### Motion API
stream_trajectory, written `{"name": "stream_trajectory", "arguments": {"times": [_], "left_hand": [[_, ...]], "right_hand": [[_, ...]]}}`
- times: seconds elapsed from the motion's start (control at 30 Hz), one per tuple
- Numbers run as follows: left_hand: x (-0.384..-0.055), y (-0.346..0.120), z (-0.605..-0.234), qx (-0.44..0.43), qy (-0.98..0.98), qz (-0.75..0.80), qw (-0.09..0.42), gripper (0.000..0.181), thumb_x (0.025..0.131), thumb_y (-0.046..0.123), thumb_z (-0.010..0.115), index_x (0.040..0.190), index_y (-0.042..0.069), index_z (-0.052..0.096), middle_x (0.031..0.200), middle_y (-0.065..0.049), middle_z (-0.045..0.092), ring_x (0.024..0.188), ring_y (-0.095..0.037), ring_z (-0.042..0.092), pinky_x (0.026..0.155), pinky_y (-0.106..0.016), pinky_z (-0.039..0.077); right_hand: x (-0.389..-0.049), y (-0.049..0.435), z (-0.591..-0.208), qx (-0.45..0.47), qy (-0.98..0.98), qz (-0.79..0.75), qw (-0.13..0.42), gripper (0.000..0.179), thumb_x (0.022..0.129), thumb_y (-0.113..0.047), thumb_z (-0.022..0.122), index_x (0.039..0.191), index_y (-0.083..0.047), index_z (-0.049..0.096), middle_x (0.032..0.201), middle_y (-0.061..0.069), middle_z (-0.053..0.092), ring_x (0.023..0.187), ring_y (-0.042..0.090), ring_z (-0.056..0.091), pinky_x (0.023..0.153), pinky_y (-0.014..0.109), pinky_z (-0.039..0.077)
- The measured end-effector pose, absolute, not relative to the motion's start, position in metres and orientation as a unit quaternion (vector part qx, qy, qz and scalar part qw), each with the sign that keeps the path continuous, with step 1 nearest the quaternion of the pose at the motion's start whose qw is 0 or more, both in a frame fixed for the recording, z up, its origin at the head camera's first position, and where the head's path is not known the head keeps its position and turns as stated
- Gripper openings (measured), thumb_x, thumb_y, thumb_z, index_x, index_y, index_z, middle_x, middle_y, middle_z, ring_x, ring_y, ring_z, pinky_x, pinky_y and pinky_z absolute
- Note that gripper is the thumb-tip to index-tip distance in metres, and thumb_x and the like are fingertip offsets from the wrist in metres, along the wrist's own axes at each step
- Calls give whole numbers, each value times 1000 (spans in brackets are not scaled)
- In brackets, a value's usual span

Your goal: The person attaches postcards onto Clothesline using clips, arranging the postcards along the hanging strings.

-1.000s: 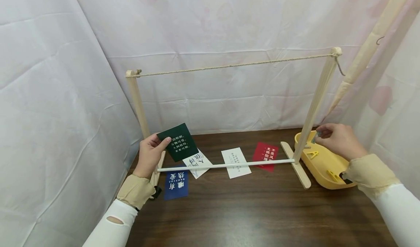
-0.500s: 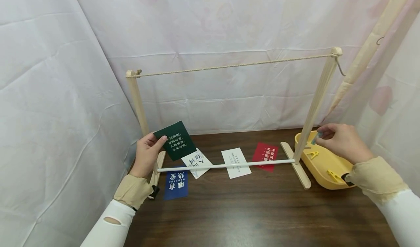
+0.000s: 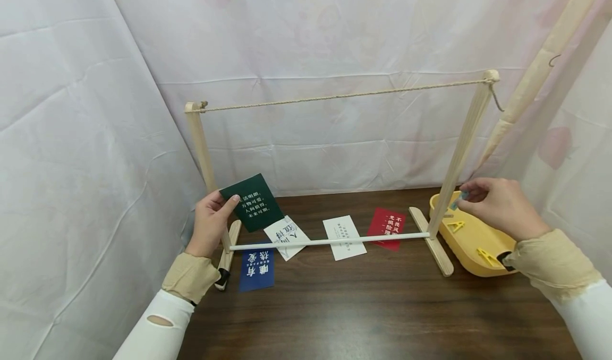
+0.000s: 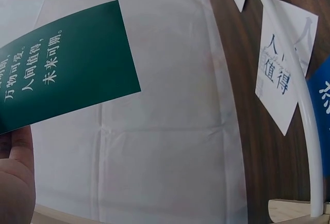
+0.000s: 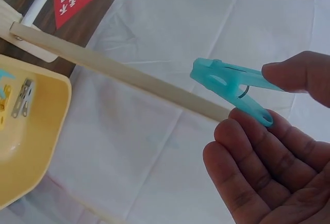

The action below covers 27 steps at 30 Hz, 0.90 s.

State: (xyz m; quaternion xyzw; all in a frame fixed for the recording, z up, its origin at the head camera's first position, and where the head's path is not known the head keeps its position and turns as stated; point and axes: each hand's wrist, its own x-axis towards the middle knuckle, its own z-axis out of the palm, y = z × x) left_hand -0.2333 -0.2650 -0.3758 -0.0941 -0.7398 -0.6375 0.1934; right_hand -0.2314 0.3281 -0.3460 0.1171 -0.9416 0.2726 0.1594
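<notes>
A: Head view — changed since a sec ago? Left hand [image 3: 210,223] w/ green card [image 3: 251,203] pinched at one corner, raised a bit, off the table [image 3: 363,307]. Right hand [image 3: 499,206] lifted too, above yellow tray [image 3: 470,246].

B: Meaning: both parts in the air, nothing on the string [image 3: 344,95] yet.

A: Left wrist view — card [image 4: 67,64] tilted, long axis slanting, free end up-right; thumb clamped on the near end.

B: Right wrist view — blue peg [image 5: 232,87] pinched at its tail betw. thumb & finger, long axis near level, mouth twd the wooden post [image 5: 118,69].

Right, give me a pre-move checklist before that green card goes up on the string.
1. Left hand grips green card: ok.
2. Right hand pinches teal clothespin: ok.
3. Clothespin jaws closed, nothing caught in them: ok.
4. String stretched between both wooden posts, nothing hanging on it: ok.
5. Card raised to string height: not ok, it sits well below.
6. String knots tight at the posts: cannot tell.
</notes>
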Motion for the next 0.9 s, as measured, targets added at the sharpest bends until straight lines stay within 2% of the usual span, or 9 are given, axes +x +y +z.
{"name": "stream_trajectory", "arguments": {"times": [0.53,0.7,0.9], "left_hand": [[-233,-266,-367,-83,-754,-620,200,28,108,10,67,121,-15,69,94,15,79,87,-3,75,85,-19,61],[-233,-267,-365,-88,-756,-616,204,27,108,9,67,120,-15,69,93,15,79,86,-3,75,85,-19,60],[-232,-267,-364,-92,-757,-614,204,27,108,8,67,119,-17,69,93,14,79,87,-3,74,85,-18,60]], "right_hand": [[-223,301,-328,147,-937,264,174,25,87,-13,86,105,3,79,85,6,81,70,-14,58,62,10,46],[-224,291,-323,168,-933,257,186,22,86,-13,88,102,1,81,84,3,80,70,-11,60,60,15,48],[-222,280,-318,173,-932,269,173,19,88,-11,85,102,-1,81,83,3,81,68,-6,63,55,20,49]]}}
